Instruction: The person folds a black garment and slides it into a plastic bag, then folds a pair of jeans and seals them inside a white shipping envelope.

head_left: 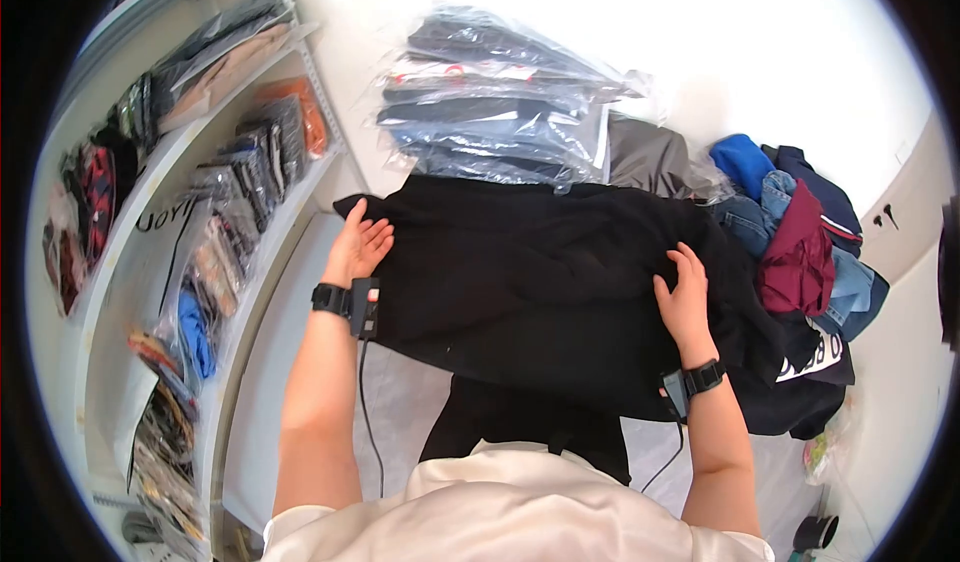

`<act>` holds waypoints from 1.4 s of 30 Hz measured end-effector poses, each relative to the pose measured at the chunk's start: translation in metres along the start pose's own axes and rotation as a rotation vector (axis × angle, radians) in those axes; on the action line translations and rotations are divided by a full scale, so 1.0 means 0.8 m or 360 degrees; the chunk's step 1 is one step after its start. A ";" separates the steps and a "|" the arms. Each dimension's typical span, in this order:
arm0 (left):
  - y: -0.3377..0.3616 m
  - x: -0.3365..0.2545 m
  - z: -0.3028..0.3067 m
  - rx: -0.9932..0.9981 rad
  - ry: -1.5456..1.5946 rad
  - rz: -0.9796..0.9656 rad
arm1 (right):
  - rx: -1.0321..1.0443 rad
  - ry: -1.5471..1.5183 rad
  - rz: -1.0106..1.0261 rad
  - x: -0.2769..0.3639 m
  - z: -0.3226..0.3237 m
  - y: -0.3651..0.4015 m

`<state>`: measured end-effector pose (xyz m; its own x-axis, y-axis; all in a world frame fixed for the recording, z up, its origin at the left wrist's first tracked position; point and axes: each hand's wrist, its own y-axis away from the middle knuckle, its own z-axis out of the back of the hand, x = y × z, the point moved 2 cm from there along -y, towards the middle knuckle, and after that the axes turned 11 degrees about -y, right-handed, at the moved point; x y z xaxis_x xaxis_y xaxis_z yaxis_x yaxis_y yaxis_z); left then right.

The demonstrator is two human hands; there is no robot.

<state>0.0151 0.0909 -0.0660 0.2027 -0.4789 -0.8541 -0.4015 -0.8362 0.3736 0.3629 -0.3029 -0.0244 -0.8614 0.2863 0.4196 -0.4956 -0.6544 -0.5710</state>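
A black garment (530,272) lies spread out in front of me, its surface wrinkled toward the right. My left hand (360,247) is at the garment's left end, fingers loosely extended and the thumb right at a small black corner (347,205). On the right half of the cloth is my right hand (687,297), open with fingers apart over the fabric. Each wrist wears a black strap with a small cabled device. Another part of black fabric with white lettering (820,352) lies at the right, beside the garment's end.
Behind the garment stands a stack of clothes in clear plastic bags (500,102), with a dark grey bundle (648,154) beside it. To the right is a heap with a maroon garment (800,252), a blue one (742,165) and denim. Shelves (255,262) of bagged clothes line the left.
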 end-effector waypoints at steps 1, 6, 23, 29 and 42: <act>-0.002 -0.003 0.001 -0.0007 -0.0006 0.0030 | 0.0049 0.0147 0.0023 -0.014 0.009 0.007; -0.038 -0.017 0.016 0.0069 -0.0264 0.0297 | -0.0013 0.1017 -0.0155 -0.059 0.066 0.025; -0.018 -0.089 -0.069 0.0102 -0.0782 -0.0713 | -0.0586 -0.0481 -0.0153 -0.174 0.201 -0.183; 0.044 -0.040 -0.047 0.0326 -0.1612 -0.0813 | -0.0137 -0.0277 0.0011 -0.109 0.137 -0.111; 0.219 0.022 -0.053 0.0527 -0.2846 -0.0755 | 0.0051 0.0728 -0.0258 -0.173 0.047 -0.048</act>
<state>-0.0140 -0.0753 -0.0007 -0.6270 0.7366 -0.2536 -0.7769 -0.6151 0.1345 0.5052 -0.3433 -0.0337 -0.7377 0.6597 0.1438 -0.6298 -0.5955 -0.4988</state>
